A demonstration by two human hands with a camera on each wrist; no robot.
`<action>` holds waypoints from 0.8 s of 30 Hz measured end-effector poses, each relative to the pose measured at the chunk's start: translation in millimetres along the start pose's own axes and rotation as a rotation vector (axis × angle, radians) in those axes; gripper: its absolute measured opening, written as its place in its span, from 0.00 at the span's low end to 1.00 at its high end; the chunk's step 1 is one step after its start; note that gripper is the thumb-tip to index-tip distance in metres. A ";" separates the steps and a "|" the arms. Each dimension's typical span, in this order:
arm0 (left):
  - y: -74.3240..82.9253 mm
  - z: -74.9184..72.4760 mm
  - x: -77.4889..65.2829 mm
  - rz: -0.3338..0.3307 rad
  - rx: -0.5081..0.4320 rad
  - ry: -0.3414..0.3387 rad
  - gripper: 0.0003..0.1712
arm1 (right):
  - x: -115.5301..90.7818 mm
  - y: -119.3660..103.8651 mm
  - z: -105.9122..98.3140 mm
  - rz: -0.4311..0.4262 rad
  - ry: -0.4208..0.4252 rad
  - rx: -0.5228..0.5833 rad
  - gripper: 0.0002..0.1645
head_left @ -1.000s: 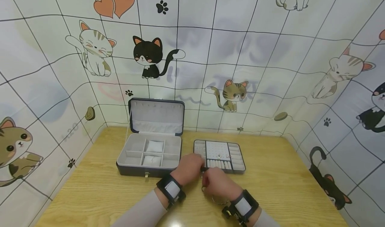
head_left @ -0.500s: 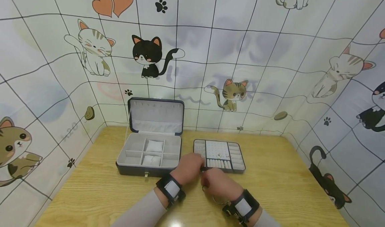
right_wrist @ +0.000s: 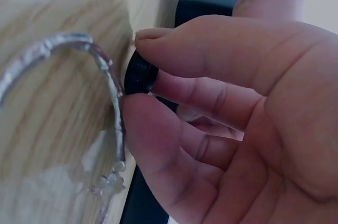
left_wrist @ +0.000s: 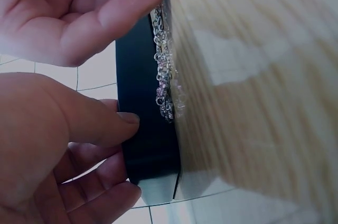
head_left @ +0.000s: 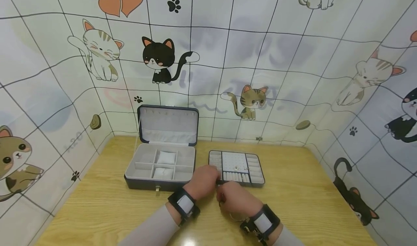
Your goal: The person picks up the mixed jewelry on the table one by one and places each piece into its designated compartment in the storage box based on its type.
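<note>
My left hand [head_left: 204,182] grips the front left edge of a shallow dark jewelry tray [head_left: 262,183]; in the left wrist view its thumb [left_wrist: 128,121] lies on the tray's dark outer wall, with fingers behind. Close beside it, my right hand [head_left: 239,200] pinches a small black ring [right_wrist: 139,76] between thumb and fingers. A silver chain bracelet [left_wrist: 161,71] with pinkish stones lies along the tray's wall on the table. A silver bangle [right_wrist: 117,108] lies under my right hand.
Left of the tray stands an open dark jewelry box [head_left: 143,183] with light compartments and two small cushions [head_left: 167,157]. The tray carries an earring panel [head_left: 232,159] and ring rolls [head_left: 234,177]. A cat-printed cloth [head_left: 208,65] surrounds the wooden table [head_left: 306,199].
The black ring at my right fingertips has tipped and moved slightly up toward the tray. My left hand keeps its place at the tray's edge. The head view has shifted slightly.
</note>
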State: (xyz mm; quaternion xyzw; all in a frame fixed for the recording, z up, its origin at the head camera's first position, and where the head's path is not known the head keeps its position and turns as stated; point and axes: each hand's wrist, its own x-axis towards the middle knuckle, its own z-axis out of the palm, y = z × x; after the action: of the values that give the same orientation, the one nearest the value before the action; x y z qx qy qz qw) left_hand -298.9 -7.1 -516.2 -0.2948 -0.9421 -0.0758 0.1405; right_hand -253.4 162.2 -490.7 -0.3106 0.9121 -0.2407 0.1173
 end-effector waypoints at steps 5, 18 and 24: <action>0.7 -2.0 0.8 0.005 0.009 0.004 0.08 | 0.3 3.9 -6.0 0.025 0.016 -0.009 0.21; -0.4 -1.7 1.5 0.023 0.049 0.016 0.10 | 0.1 29.9 -21.9 0.061 0.098 0.006 0.10; -0.6 1.0 0.1 0.026 0.044 0.011 0.09 | -4.0 46.5 -35.4 0.114 0.208 0.000 0.10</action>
State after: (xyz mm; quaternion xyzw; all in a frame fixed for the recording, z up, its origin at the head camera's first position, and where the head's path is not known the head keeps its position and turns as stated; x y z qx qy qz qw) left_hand -299.5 -7.3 -517.1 -0.3034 -0.9389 -0.0549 0.1531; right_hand -286.9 209.8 -483.9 -0.2316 0.9355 -0.2646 0.0354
